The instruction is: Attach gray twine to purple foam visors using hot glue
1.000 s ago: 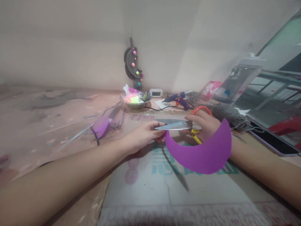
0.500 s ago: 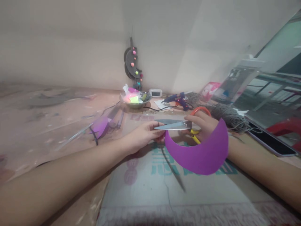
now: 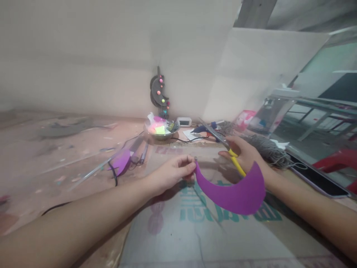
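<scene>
Scissors (image 3: pixel 224 142), glue gun (image 3: pixel 200 129) and grey yarn (image 3: pixel 269 150) mark a craft workspace

Sheet (image 3: pixel 232 199) above cardboard (image 3: pixel 158 247); bowl (image 3: pixel 162 136) behind, left of glue gun (image 3: pixel 200 129).

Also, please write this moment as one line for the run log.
left hand: pinching one end of purple crescent | right hand: holding scissors | blades: apart from pinched end | below: printed cardboard
</scene>
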`<state>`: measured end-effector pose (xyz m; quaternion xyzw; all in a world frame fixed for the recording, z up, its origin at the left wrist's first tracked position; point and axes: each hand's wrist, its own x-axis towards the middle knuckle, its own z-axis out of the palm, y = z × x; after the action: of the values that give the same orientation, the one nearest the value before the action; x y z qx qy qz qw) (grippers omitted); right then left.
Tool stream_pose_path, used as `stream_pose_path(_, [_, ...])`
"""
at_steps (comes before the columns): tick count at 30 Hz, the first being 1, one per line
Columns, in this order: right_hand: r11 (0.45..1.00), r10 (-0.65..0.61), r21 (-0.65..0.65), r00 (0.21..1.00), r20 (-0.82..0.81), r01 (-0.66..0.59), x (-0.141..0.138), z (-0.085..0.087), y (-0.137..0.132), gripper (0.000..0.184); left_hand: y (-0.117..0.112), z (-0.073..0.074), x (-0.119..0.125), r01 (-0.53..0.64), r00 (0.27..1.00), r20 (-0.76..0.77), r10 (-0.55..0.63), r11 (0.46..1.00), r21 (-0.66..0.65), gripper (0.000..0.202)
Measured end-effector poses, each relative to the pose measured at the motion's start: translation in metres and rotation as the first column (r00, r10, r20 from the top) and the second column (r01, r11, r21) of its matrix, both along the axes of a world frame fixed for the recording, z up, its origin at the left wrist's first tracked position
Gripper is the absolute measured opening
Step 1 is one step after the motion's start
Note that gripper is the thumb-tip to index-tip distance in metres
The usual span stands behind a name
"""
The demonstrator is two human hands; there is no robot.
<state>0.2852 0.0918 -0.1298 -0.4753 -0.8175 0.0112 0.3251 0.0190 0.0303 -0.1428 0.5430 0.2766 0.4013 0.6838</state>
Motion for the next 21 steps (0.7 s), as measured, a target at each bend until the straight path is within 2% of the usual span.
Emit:
stream_pose_path(2, [0.993,-0.046,-0.111,0.999,-0.012,0.044,0.005,0.0,0.011,0.044,0.0,0.002,0.0,0.001,1.0,-0.028,0.0,1.0,0.03,0.045])
stream_pose_path(5, [0.974,-0.038,-0.219,0.997,0.061,0.051,0.016,-0.001,0.025,0.052,-0.001,0.002,0.001,0.007,0.999,-0.052,-0.004,0.998,0.056,0.047])
stream_pose_path(8, [0.967,0.031,-0.252,0.981,0.191,0.019,0.025,0.0,0.033,0.053,-0.002,0.002,0.001,0.003,0.998,-0.057,0.001,0.998,0.057,0.048])
stream_pose_path(11, [0.958,0.139,-0.279,0.955,0.263,-0.063,0.03,0.002,0.039,0.051,-0.002,0.002,0.001,0.004,0.997,-0.071,0.0,0.998,0.058,0.048])
stream_pose_path(17, [0.975,0.163,-0.2,0.932,0.324,-0.1,0.029,-0.003,0.049,0.04,-0.002,0.002,0.002,-0.012,0.995,-0.098,0.019,0.997,0.072,0.048])
stream_pose_path(21, [0.989,0.129,-0.107,0.955,0.266,-0.104,0.01,0.01,0.03,0.03,-0.003,0.003,0.002,-0.022,0.996,-0.081,0.027,0.998,0.06,0.049])
